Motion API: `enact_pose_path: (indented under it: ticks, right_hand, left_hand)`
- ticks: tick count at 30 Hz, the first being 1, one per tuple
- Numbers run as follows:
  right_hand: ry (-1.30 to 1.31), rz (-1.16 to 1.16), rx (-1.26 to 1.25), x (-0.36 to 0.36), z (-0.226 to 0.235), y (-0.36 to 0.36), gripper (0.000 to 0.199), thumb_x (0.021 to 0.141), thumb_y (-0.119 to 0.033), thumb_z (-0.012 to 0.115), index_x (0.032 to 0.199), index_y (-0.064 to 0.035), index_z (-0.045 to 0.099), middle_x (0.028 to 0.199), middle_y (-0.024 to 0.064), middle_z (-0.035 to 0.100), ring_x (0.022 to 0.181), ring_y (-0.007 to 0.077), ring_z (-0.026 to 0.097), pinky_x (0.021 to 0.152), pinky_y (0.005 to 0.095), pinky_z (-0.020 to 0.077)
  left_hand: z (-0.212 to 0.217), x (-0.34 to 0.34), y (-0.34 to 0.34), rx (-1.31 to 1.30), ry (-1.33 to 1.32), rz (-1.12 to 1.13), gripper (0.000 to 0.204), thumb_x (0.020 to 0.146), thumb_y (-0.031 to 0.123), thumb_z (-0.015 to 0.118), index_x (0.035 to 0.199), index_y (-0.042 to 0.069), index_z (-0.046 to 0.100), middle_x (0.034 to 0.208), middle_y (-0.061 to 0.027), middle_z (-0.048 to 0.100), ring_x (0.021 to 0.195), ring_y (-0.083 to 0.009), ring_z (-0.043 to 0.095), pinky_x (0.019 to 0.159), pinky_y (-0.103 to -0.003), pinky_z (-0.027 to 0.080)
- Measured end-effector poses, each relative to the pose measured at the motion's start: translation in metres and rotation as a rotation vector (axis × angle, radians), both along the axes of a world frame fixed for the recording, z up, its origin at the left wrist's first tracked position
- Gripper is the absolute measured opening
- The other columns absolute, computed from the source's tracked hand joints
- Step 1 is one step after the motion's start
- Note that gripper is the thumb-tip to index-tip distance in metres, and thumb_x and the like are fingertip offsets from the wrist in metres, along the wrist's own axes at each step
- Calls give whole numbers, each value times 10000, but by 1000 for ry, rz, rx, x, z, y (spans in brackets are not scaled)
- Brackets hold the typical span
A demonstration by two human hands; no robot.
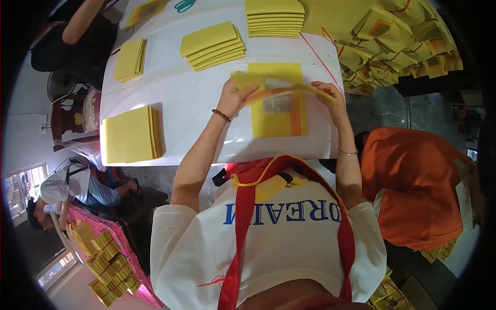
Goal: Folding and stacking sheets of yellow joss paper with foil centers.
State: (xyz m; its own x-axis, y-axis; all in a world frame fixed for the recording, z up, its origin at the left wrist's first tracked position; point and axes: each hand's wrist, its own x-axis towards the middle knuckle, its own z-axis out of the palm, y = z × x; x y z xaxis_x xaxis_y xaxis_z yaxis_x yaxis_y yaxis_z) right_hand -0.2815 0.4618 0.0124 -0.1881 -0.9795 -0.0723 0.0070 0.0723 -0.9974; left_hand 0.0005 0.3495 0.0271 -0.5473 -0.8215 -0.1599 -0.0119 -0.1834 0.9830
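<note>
Between my two hands a yellow paper sheet [281,92] with an orange band is lifted and bent, blurred by motion. My left hand [236,96] grips its left end with the thumb on top. At the opposite end, the fingers of my right hand [330,94] pinch the edge. Below the lifted sheet, another yellow paper sheet [262,126] lies flat near the table's front edge. It bears a greyish silver patch and an orange strip, and the raised sheet partly covers it.
Stacks of yellow paper [132,135] stand on the white table [196,108], with a fanned stack [213,45] and a taller stack [274,18] farther back. Teal scissors [184,5] lie at the far edge. Tied yellow bundles [382,49] fill the far right. Other people are nearby.
</note>
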Motion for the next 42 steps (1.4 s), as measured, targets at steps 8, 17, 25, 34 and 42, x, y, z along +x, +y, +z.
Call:
enact_pose_path:
  ticks: [8,17,25,34,42]
  right_hand:
    - [-649,-284,170,40,-5,18,374,898,-233,510,1231,-89,419,1157,70,530,1031,166,516,885,343,410]
    - [-704,-279,95,85,-30,23,368,865,-61,497,1214,-73,383,1059,70,525,981,169,526,845,317,451]
    - [-607,-62,300,74,-9,42,406,849,-5,457,1243,-21,360,1055,66,524,967,159,525,850,301,443]
    - [-10,-244,230,57,-14,59,352,847,-27,448,1198,-6,431,1095,125,553,1033,167,522,867,307,423]
    - [295,214,88,48,-8,56,286,822,-114,572,1090,-14,555,1009,127,622,872,179,604,797,294,446]
  left_hand:
    - [-35,-15,37,488,514,385,349,816,0,570,1152,16,472,1094,-75,557,1019,-185,522,870,-320,431]
    - [-13,-9,90,244,341,36,571,781,-49,552,1283,61,304,1159,-82,498,1016,-191,516,863,-301,430]
    - [-15,11,41,-1234,-380,-26,485,680,76,592,1155,96,500,1224,-120,469,1067,-310,456,883,-416,336]
    - [-34,23,61,-1180,-402,-311,221,749,183,550,961,141,600,934,10,611,897,-159,534,760,-306,360]
    - [-35,12,45,-645,-527,-284,212,790,263,596,917,93,609,805,-106,625,778,-280,575,673,-376,431]
